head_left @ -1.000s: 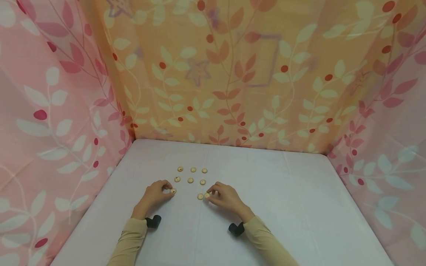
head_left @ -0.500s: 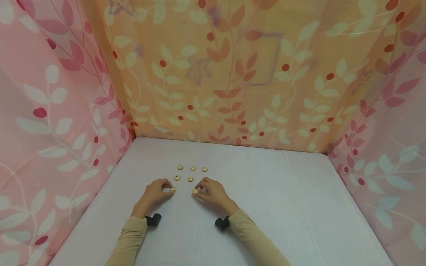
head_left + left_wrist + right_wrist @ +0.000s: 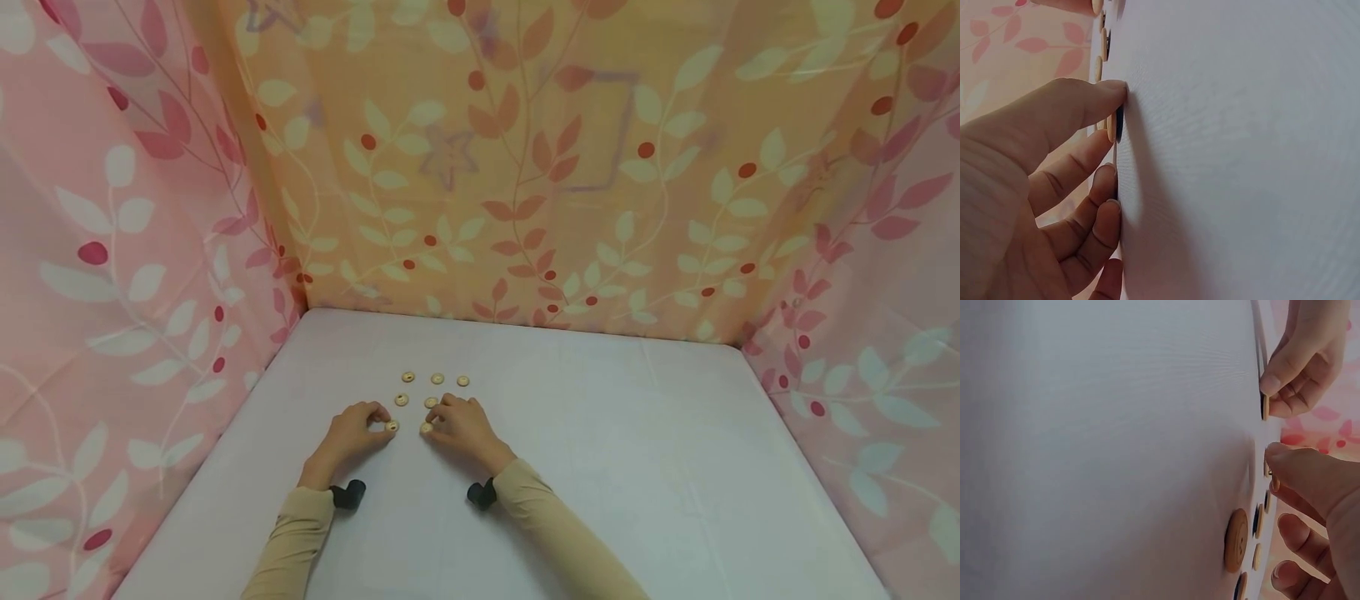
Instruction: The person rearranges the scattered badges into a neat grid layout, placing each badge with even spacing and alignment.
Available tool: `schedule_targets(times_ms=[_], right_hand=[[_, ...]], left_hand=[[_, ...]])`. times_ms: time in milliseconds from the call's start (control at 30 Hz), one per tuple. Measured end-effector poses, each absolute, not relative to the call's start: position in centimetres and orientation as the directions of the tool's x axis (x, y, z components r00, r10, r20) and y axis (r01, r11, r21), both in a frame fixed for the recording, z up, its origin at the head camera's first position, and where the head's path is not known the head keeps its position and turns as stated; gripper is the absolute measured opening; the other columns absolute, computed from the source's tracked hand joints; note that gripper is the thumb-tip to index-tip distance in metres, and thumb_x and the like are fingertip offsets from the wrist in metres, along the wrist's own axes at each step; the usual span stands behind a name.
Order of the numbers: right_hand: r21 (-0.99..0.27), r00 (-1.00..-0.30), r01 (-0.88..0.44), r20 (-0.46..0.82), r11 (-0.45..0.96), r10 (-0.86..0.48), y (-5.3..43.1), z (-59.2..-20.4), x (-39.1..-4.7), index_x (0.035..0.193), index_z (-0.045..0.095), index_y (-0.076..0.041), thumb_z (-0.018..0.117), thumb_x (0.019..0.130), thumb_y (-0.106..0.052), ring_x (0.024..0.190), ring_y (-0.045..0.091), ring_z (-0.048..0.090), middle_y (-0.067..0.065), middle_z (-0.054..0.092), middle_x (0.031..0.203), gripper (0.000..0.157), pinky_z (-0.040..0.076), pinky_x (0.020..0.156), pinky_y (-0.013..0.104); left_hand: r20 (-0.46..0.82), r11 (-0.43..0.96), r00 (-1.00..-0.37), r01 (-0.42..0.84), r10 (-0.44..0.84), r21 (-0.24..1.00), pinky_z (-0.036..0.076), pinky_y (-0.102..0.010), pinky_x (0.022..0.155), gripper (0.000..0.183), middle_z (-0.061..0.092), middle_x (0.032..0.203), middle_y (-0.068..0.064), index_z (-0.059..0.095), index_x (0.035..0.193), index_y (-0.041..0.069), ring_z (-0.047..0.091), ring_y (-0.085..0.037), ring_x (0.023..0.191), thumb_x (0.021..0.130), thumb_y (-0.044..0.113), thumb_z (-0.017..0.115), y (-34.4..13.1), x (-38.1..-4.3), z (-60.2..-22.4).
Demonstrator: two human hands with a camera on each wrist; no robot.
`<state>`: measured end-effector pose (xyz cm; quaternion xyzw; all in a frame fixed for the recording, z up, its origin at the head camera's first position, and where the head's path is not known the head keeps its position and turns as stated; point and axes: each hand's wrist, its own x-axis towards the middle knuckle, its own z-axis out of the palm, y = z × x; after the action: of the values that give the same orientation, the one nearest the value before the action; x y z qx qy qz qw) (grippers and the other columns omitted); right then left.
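Note:
In the head view, my left hand (image 3: 352, 432) pinches a small wooden button (image 3: 392, 426) by its left edge, between thumb and index finger. The left wrist view shows this button (image 3: 1112, 125) on edge, its underside dark. To the right, a short gap away, my right hand (image 3: 467, 429) holds another button (image 3: 427, 428) between thumb and a finger. Seen from the right wrist, that button (image 3: 1274, 478) is partly behind the thumb. Another round button (image 3: 1236, 540) with holes lies closer to that camera; my right hand hides it in the head view.
Behind the hands lie more buttons: a back row of three, including one at its centre (image 3: 437, 378), and a row before it starting with a left button (image 3: 401, 400). They rest on a white tabletop (image 3: 637, 450). Floral curtains (image 3: 480, 208) enclose its back and sides.
My right hand has moved left with a button, from beside another one to near my left hand, now covering part of the second row. My left hand has stayed on its button.

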<state>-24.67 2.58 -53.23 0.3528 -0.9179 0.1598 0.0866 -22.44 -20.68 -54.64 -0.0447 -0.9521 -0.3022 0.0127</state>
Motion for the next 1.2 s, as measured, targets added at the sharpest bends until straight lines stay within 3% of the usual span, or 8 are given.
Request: schedule_targets(times_ms=[767, 1200], right_hand=[[-0.231, -0.762, -0.647, 0.215, 0.727, -0.61, 1.6, -53.9, -25.1, 0.096, 0.07, -0.026, 0.069, 0.08, -0.04, 0.078, 0.006, 0.056, -0.008, 0.058, 0.088, 0.021, 0.032, 0.068, 0.026], [-0.233, -0.789, -0.613, 0.215, 0.755, -0.575, 2.9, -53.3, -25.8, 0.1, 0.069, -0.025, 0.069, 0.08, -0.042, 0.079, 0.005, 0.056, -0.009, 0.058, 0.089, 0.027, 0.033, 0.071, 0.028]], left_hand=[[0.052, 0.825, -0.996, 0.095, 0.079, 0.557, 0.04, -0.038, 0.074, 0.024, 0.061, 0.088, 0.001, 0.065, 0.089, 0.017, 0.05, -0.015, 0.079, 0.073, 0.031, 0.077, -20.6, -22.5, -54.6], [-0.018, 0.818, -0.997, 0.048, 0.071, 0.574, 0.042, -0.039, 0.078, 0.03, 0.059, 0.092, 0.0, 0.063, 0.094, 0.018, 0.051, -0.018, 0.085, 0.073, 0.034, 0.076, -20.8, -22.5, -54.3]])
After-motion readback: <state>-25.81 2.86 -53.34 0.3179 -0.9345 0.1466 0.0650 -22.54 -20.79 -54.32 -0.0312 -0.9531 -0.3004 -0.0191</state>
